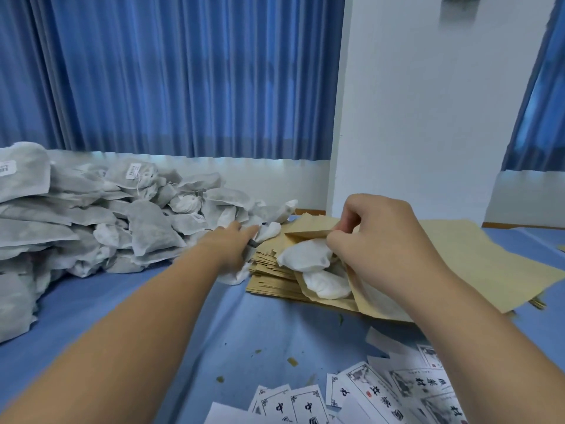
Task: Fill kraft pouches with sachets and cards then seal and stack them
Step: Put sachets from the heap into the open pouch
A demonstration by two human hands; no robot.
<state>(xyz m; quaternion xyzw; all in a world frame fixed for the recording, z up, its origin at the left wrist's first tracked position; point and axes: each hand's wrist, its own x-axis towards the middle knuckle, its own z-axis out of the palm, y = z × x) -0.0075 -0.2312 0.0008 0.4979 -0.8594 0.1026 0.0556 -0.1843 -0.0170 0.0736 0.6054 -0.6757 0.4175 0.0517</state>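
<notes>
A kraft pouch [360, 296] lies open on a stack of flat kraft pouches [269, 278]. My right hand [376, 237] pinches its upper lip and holds the mouth open. Two white sachets [305, 255] sit in the mouth, one above the other. My left hand [232, 243] reaches to the left of the pouch and grips a white sachet [269, 232] at the foot of the sachet heap; another white sachet [235, 276] shows under its wrist. Printed cards [376, 396] lie scattered at the near right.
A big heap of grey-white sachets [101, 221] fills the left of the blue table [153, 301]. A large kraft sheet [477, 258] lies at the right behind my right hand. Blue curtains and a white wall stand behind. Small crumbs dot the table.
</notes>
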